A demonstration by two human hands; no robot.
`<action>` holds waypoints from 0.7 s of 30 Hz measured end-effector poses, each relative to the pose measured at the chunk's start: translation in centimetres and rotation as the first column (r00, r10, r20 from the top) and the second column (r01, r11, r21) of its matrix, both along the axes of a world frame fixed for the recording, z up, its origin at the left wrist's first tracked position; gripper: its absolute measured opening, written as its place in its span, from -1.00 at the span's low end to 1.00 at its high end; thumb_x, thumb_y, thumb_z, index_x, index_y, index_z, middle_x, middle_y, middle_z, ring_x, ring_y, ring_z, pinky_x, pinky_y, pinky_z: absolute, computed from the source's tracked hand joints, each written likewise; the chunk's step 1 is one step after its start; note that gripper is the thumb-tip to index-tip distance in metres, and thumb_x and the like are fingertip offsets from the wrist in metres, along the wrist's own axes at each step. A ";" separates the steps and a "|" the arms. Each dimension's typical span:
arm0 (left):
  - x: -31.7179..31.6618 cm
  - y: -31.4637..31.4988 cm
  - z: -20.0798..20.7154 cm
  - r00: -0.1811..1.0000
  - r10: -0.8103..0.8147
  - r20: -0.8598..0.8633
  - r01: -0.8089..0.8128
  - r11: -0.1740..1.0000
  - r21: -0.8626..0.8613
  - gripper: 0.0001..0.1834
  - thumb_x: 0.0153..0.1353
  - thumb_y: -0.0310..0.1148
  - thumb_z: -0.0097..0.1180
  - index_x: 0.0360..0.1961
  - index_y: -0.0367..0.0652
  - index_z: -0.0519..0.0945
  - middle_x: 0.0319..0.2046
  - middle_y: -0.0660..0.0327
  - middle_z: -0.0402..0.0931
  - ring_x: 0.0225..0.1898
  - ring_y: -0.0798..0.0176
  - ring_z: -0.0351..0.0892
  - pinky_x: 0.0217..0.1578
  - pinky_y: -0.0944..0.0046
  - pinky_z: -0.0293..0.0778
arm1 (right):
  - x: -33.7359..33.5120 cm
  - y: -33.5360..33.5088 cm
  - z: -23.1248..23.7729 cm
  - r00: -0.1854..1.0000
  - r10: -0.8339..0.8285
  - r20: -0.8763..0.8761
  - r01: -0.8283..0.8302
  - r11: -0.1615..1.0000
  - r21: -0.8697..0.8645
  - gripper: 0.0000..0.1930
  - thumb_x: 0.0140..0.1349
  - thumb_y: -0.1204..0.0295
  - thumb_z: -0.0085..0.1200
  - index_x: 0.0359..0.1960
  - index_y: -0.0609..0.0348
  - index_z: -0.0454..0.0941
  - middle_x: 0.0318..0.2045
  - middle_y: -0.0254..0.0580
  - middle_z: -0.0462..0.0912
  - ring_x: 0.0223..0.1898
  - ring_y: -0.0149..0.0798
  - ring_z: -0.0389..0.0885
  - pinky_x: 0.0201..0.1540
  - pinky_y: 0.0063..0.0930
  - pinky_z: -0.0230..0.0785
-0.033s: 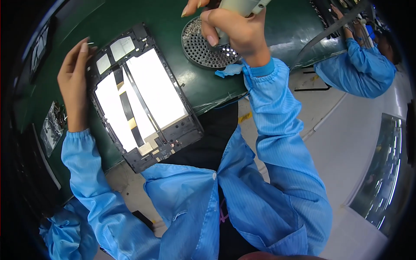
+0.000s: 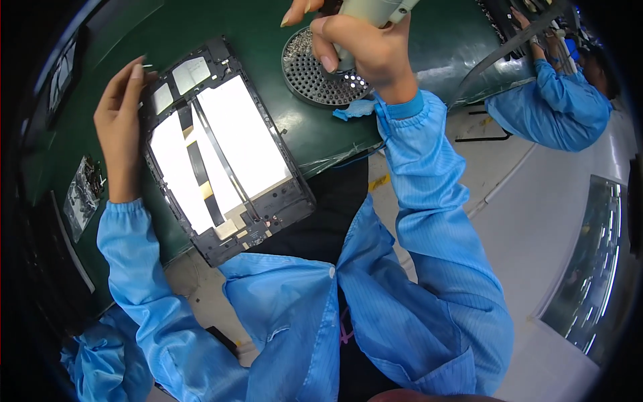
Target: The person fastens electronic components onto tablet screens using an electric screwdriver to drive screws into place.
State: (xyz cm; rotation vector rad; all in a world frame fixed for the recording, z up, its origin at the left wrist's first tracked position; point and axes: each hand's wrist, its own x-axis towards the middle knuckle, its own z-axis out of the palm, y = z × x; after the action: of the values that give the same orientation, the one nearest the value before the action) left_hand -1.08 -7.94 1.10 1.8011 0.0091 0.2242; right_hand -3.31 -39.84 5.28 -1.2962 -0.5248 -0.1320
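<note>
An opened tablet (image 2: pixel 244 134) with white backing panels, a black ribbon cable and a small circuit board lies tilted on the green table, its near end over the table's edge. By its far left corner is my left hand (image 2: pixel 122 110), thumb and fingers bent together. A tiny pale piece shows at its fingertips, too small to name. My right hand (image 2: pixel 368 50) is wrapped round a grey-green electric screwdriver (image 2: pixel 372 9). It hangs over a round grey tray (image 2: pixel 305 84) full of small holes, with shiny screws (image 2: pixel 300 45) at its far left. The tool's tip is hidden.
A clear plastic bag (image 2: pixel 82 201) of small parts lies at the left of the green table (image 2: pixel 234 17). Dark panels (image 2: pixel 61 74) stand along the far left. A co-worker in a blue smock (image 2: pixel 549 107) sits at the right, near a thick grey cable (image 2: pixel 506 50).
My left hand has shifted slightly right, and the far end of the tablet has moved a little right too. My right hand and the screwdriver stay almost in place.
</note>
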 end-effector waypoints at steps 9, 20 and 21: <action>-0.2 -1.5 0.3 0.998 0.018 0.063 -0.013 0.997 -0.082 -0.69 0.40 -0.32 0.18 0.04 -0.32 0.65 -0.15 0.16 0.68 -0.14 0.38 0.65 -0.10 0.44 0.52 | 1.8 1.1 1.9 0.979 0.048 0.200 -0.044 0.999 -0.023 -0.67 0.08 0.74 0.00 -0.06 0.46 0.52 -0.19 0.12 0.68 -0.68 -0.40 0.49 -0.64 -0.53 0.36; -2.0 3.6 1.5 0.947 -0.317 -0.053 0.316 0.948 -0.037 -0.67 0.31 -0.29 0.27 -0.05 -0.35 0.68 -0.20 0.16 0.68 -0.11 0.34 0.63 0.03 0.39 0.44 | -0.6 10.2 6.9 0.996 0.090 -0.027 -0.091 0.995 -0.031 -0.71 0.15 0.67 -0.06 -0.07 0.50 0.50 -0.22 0.13 0.69 -0.68 -0.35 0.50 -0.62 -0.50 0.38; -2.3 4.0 2.2 0.946 -0.312 -0.087 0.315 0.949 0.014 -0.68 0.30 -0.29 0.27 -0.06 -0.34 0.69 -0.22 0.20 0.68 -0.15 0.37 0.61 0.01 0.41 0.42 | -0.1 11.2 6.6 0.995 0.102 0.008 -0.101 0.994 -0.030 -0.73 0.18 0.66 -0.07 -0.08 0.50 0.50 -0.23 0.12 0.69 -0.69 -0.35 0.50 -0.64 -0.49 0.37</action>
State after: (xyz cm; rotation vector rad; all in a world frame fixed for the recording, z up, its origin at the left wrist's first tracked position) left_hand -3.34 -3.98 3.29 1.8098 -0.2215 -0.0793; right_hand -3.43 -28.69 11.88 -1.2952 -0.6016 -0.0459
